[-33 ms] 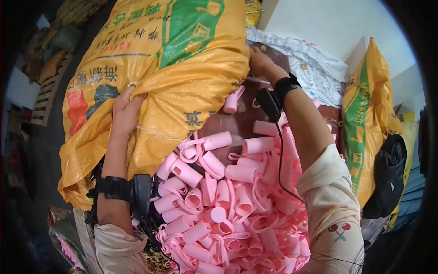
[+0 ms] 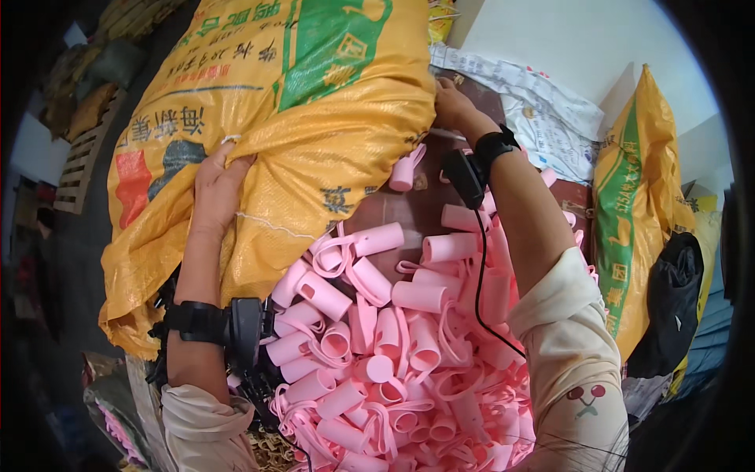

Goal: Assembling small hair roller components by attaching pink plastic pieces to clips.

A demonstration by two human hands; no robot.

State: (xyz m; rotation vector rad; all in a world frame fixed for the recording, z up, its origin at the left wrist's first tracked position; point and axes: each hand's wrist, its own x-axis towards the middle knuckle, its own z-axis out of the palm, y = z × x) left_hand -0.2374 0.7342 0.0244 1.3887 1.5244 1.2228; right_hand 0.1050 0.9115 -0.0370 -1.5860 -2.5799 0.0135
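A large, bulging yellow woven sack with green and red print lies tilted over the left and far side of the work surface. My left hand is closed around its gathered cloth, beside a white tie. My right hand is at the sack's right edge with its fingers bent; their tips are partly hidden, so its grip is unclear. Between my forearms lies a heap of pink plastic tubes with strap loops, some reaching under the sack's lower edge. One pink tube lies apart, beside the sack.
The brown surface shows between the sack and the heap. White printed sheeting lies at the far right. Another yellow sack stands at the right beside a black bag. A black cable hangs from my right wrist device.
The whole view has shifted very slightly. My right hand shows a little more at the sack's edge; my left hand keeps its hold on the cloth.
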